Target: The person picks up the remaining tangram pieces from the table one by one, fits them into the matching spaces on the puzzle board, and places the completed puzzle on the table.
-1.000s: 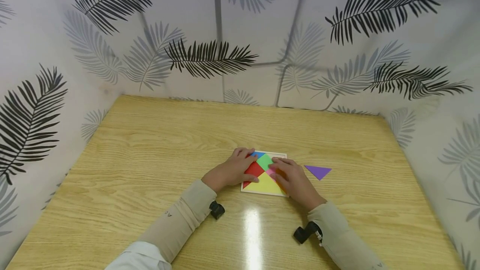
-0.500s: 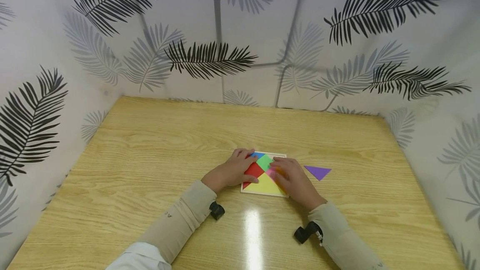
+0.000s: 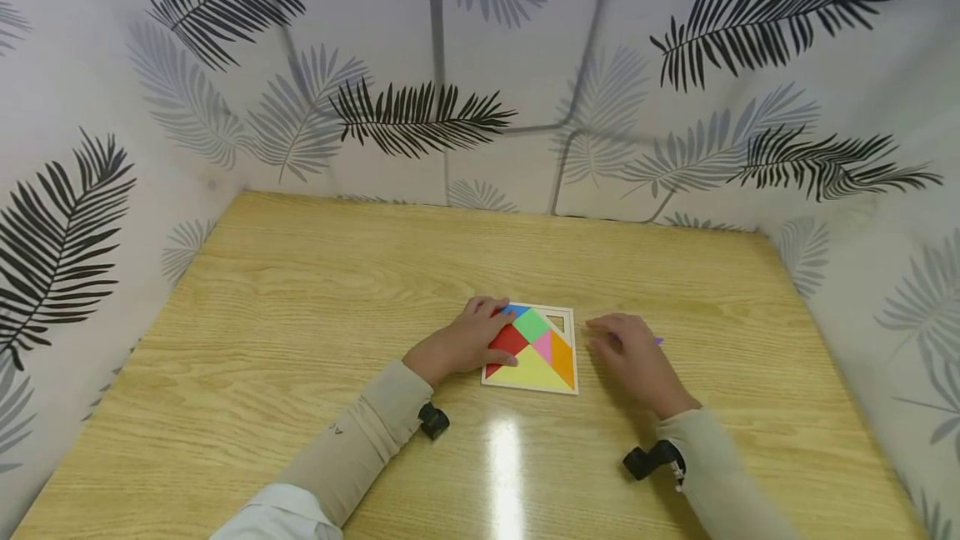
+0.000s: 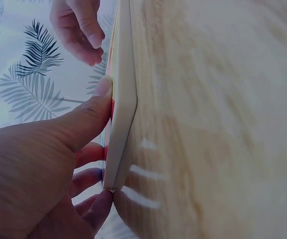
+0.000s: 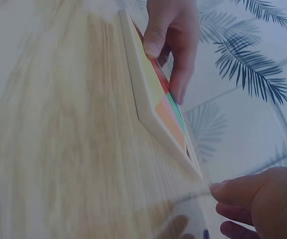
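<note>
A square tangram tray (image 3: 528,391) with a pale wooden rim lies on the table. In it sit a yellow triangle (image 3: 528,372), an orange piece (image 3: 562,359), a pink triangle, a green square (image 3: 531,325), and red and blue pieces. A bare triangular recess (image 3: 556,321) shows at its upper right. My left hand (image 3: 468,336) rests on the tray's left side, thumb and fingertips pressing the pieces and rim. My right hand (image 3: 637,361) hovers right of the tray with loosely bent fingers, holding nothing. Beneath it lies a purple triangle (image 3: 658,341), mostly hidden by the hand.
The wooden table (image 3: 337,273) spreads around the tray. Leaf-patterned cloth (image 3: 510,48) rises behind and at both sides. A black wrist camera (image 3: 433,421) sits on the left sleeve, another (image 3: 649,460) on the right.
My right hand has left the tray and moved right, over the purple triangle, uncovering the orange piece and the bare recess. My left hand and the tray have stayed put.
</note>
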The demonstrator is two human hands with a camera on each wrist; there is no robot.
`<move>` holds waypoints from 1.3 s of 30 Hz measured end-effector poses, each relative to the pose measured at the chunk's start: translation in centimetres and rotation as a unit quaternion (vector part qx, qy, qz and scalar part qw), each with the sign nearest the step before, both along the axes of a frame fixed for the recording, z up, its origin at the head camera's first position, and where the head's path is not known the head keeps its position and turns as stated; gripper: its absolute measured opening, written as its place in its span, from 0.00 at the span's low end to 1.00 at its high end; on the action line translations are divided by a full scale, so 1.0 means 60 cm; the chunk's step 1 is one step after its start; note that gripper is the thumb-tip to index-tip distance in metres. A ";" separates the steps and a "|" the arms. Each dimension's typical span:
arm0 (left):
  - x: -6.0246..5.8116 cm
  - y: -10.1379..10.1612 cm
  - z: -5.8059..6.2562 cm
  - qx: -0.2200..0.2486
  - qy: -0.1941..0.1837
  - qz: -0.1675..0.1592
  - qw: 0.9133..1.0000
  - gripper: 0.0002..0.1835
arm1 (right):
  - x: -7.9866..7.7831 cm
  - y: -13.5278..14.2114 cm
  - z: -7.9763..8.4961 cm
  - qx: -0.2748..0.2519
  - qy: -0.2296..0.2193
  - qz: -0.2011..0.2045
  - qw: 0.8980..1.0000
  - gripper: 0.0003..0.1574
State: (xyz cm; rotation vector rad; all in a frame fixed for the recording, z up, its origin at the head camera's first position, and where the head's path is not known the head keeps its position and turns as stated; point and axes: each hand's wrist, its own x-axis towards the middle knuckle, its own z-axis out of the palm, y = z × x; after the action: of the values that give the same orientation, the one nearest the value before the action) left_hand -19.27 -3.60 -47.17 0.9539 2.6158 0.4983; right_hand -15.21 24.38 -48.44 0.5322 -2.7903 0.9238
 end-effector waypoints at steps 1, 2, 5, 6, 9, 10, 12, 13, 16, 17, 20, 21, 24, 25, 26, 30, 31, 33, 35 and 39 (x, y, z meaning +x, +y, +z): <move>0.000 0.000 0.000 0.000 0.001 -0.001 1.000 0.41 | 0.001 0.006 0.000 0.004 0.007 -0.003 1.000 0.14; 0.000 0.000 0.000 0.000 0.001 -0.001 1.000 0.41 | 0.003 0.012 -0.001 0.007 0.012 -0.007 1.000 0.14; 0.000 0.000 -0.002 -0.002 0.004 -0.003 1.000 0.41 | 0.008 0.029 -0.001 0.023 0.015 -0.021 0.999 0.13; 0.000 0.000 -0.002 -0.001 0.005 -0.003 1.000 0.41 | 0.009 0.034 -0.001 0.029 0.010 -0.026 0.999 0.13; 0.000 0.000 -0.002 0.002 0.007 -0.003 1.000 0.41 | 0.014 0.048 0.000 0.053 -0.005 -0.039 0.998 0.14; 0.001 0.000 -0.001 0.004 0.007 -0.004 1.000 0.41 | 0.016 0.052 0.001 0.058 -0.010 -0.041 0.997 0.14; 0.001 0.000 0.000 0.008 0.005 -0.004 1.000 0.41 | 0.019 0.059 0.002 0.065 -0.015 -0.046 0.997 0.15; 0.001 0.000 0.000 0.009 0.004 -0.004 1.000 0.41 | 0.021 0.063 0.003 0.068 -0.018 -0.049 0.996 0.16; 0.002 0.000 0.001 0.010 0.001 -0.004 1.000 0.41 | 0.026 0.074 0.005 0.071 -0.024 -0.055 0.996 0.18; 0.002 0.000 0.001 0.011 0.000 -0.004 1.000 0.41 | 0.027 0.077 0.006 0.072 -0.025 -0.055 0.996 0.18; 0.002 0.000 0.001 0.010 0.000 -0.005 1.000 0.41 | 0.029 0.085 0.006 0.079 -0.030 -0.053 0.995 0.19; 0.002 0.000 0.002 0.008 0.001 -0.005 1.000 0.41 | 0.029 0.086 0.006 0.080 -0.029 -0.050 0.995 0.19; 0.001 0.001 0.003 0.002 0.004 -0.005 1.000 0.41 | 0.031 0.086 0.005 0.094 -0.018 -0.046 0.994 0.17; 0.001 0.001 0.004 0.000 0.004 -0.005 1.000 0.41 | 0.032 0.085 0.004 0.102 -0.009 -0.046 0.994 0.17; 0.001 0.002 0.005 0.000 0.004 -0.004 1.000 0.41 | 0.033 0.083 0.004 0.111 0.003 -0.046 0.993 0.16; 0.001 0.003 0.005 0.000 0.004 -0.005 1.000 0.41 | 0.038 0.074 0.000 0.141 0.061 -0.048 0.987 0.13; 0.001 0.002 0.005 -0.001 0.004 -0.005 1.000 0.41 | 0.038 0.072 -0.001 0.144 0.076 -0.049 0.985 0.12; 0.002 0.002 0.004 -0.003 0.004 -0.005 1.000 0.41 | 0.038 0.067 -0.002 0.147 0.098 -0.049 0.983 0.10; 0.002 0.002 0.004 -0.002 0.004 -0.005 1.000 0.41 | 0.037 0.061 -0.002 0.151 0.110 -0.050 0.981 0.08; 0.003 0.001 0.005 -0.001 0.005 -0.006 1.000 0.41 | 0.036 0.053 -0.002 0.164 0.112 -0.056 0.978 0.06</move>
State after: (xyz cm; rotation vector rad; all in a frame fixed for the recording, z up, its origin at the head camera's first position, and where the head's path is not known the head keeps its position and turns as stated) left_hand -19.10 -3.51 -46.89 0.9746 2.6170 0.4881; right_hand -13.04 27.56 -48.56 0.4802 -2.7393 0.3545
